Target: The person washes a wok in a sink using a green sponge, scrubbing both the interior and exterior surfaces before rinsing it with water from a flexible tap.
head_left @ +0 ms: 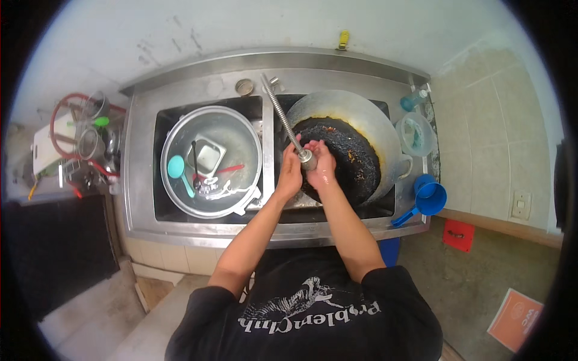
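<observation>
Both hands are over the right sink basin, around the spring-hose tap's metal spray head [308, 160]. My left hand [291, 170] is raised just left of it, seen edge-on, with nothing visible in its grasp. Palm up and slightly cupped, my right hand [324, 164] lies beneath and right of the head, wet at the wrist. Whether either hand touches the metal is hard to see. Below them a large aluminium pot [381, 122] sits tilted in the basin, its inside bottom covered by a black burnt crust [347, 140] with orange bits.
In the left basin, a big metal pot [167, 178] holds water, a turquoise ladle [176, 167], a square metal pan [211, 155] and other utensils. At right stand a soap bottle [410, 103], a plastic tub [429, 141] and a blue dipper [431, 201]. A cluttered dish rack [63, 113] is left.
</observation>
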A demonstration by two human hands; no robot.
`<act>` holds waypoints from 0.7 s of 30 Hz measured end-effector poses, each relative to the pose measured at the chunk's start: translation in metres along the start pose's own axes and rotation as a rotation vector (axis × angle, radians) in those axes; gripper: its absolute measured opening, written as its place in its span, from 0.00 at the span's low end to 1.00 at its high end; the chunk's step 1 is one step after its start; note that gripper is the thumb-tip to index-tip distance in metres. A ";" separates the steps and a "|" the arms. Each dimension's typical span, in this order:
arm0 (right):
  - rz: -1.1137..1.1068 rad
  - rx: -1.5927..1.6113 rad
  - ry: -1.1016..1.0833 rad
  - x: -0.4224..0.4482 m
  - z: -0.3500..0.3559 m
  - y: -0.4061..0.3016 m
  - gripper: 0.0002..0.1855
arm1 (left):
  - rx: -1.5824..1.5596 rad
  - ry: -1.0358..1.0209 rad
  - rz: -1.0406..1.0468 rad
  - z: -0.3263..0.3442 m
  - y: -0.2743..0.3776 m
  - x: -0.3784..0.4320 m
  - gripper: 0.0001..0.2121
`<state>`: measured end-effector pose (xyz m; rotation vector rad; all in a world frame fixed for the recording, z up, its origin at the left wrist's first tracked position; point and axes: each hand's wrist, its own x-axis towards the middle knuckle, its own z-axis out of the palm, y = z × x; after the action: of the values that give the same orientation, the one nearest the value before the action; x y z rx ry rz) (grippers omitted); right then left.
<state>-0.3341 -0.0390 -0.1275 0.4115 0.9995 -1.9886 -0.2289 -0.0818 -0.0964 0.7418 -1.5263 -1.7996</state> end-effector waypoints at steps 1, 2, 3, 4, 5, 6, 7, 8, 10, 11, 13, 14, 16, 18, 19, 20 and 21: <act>-0.052 -0.166 -0.140 -0.017 0.002 -0.016 0.21 | -0.010 0.024 -0.011 0.008 -0.005 -0.003 0.27; -0.122 -0.417 -0.211 -0.026 0.005 -0.032 0.20 | -0.333 0.032 -0.213 0.020 -0.008 0.000 0.29; -0.193 -0.666 -0.288 -0.033 0.012 -0.045 0.19 | -0.656 0.040 -0.406 0.030 -0.010 0.004 0.31; -0.177 -0.685 -0.297 -0.045 0.023 -0.055 0.19 | -0.749 0.020 -0.465 0.034 -0.017 0.006 0.32; -0.435 -1.097 -0.457 -0.060 0.040 -0.062 0.18 | -0.760 0.052 -0.452 0.035 -0.035 0.013 0.32; -0.717 -1.488 -0.636 -0.072 0.057 -0.064 0.18 | -0.940 0.053 -0.466 0.030 -0.057 0.021 0.30; -0.712 -1.510 -0.614 -0.067 0.050 -0.078 0.18 | -1.131 0.005 -0.518 0.044 -0.042 0.026 0.29; -0.658 -1.665 -0.561 -0.058 0.045 -0.092 0.16 | -1.228 -0.177 -0.579 0.058 -0.027 0.027 0.25; -0.501 -1.623 -0.624 -0.050 0.061 -0.094 0.14 | -1.337 -0.001 -0.544 0.062 -0.046 0.043 0.22; -0.492 -1.628 -0.653 -0.056 0.074 -0.090 0.14 | -1.395 0.103 -0.551 0.061 -0.057 0.054 0.21; -0.396 -1.507 -0.609 -0.074 0.103 -0.090 0.13 | -1.443 0.258 -0.580 0.056 -0.070 0.070 0.21; -0.461 -1.441 -0.615 -0.065 0.099 -0.083 0.11 | -1.458 0.305 -0.591 0.053 -0.074 0.076 0.20; -0.456 -1.274 -0.588 -0.057 0.104 -0.066 0.10 | -1.476 0.402 -0.621 0.043 -0.086 0.087 0.20; -0.450 -1.098 -0.570 -0.057 0.114 -0.053 0.10 | -1.488 0.489 -0.640 0.027 -0.097 0.094 0.19; -0.404 -1.028 -0.551 -0.062 0.120 -0.049 0.09 | -1.487 0.525 -0.647 0.020 -0.102 0.099 0.19; -0.358 -0.959 -0.530 -0.066 0.126 -0.044 0.08 | -1.484 0.553 -0.657 0.012 -0.107 0.102 0.18; -0.359 -0.954 -0.536 -0.067 0.127 -0.040 0.08 | -1.488 0.579 -0.674 0.008 -0.112 0.104 0.18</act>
<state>-0.3171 -0.0883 0.0125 -0.8183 1.5557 -1.5211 -0.3137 -0.1460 -0.2067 0.8241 0.6233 -2.2135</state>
